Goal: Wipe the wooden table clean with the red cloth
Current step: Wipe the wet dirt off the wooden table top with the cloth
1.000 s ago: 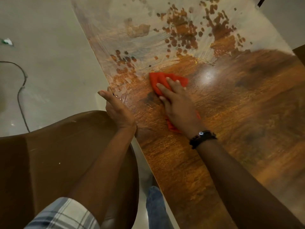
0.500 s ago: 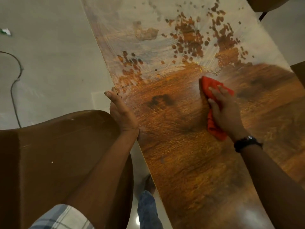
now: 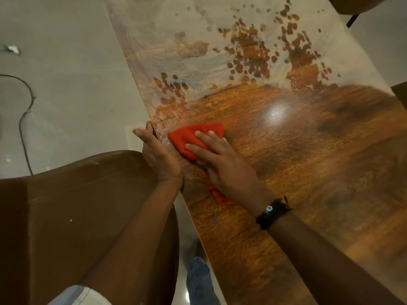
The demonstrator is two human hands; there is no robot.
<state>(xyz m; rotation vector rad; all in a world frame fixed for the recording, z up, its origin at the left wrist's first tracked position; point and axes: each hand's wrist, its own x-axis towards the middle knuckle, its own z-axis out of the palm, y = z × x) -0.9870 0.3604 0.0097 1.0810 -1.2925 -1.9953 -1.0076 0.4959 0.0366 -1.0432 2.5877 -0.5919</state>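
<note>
I see a wooden desk (image 3: 308,172) running away from me over a pale grey floor (image 3: 66,84). Its near part is glossy brown grain with a lamp glare (image 3: 277,111) on it. Its far part carries a pale, smeared film (image 3: 176,40) broken by brown blotches. A brown chair (image 3: 77,205) stands against the desk's left edge, and a thin dark cable (image 3: 24,119) curls across the floor beyond it.

The red cloth (image 3: 187,139) lies on the desk close to the left edge, at the border between the film and the clean wood. The right grip (image 3: 222,164) presses it flat with fingers straight and spread. A dark beaded bracelet (image 3: 272,212) sits on that wrist. The left grip (image 3: 159,157) rests on the left edge with fingers straight and holds nothing, just beside the cloth.

Half a second ago the cloth and right grip were out toward the middle of the desk. Now they have swept back to the left edge. The left grip stays where it was.
</note>
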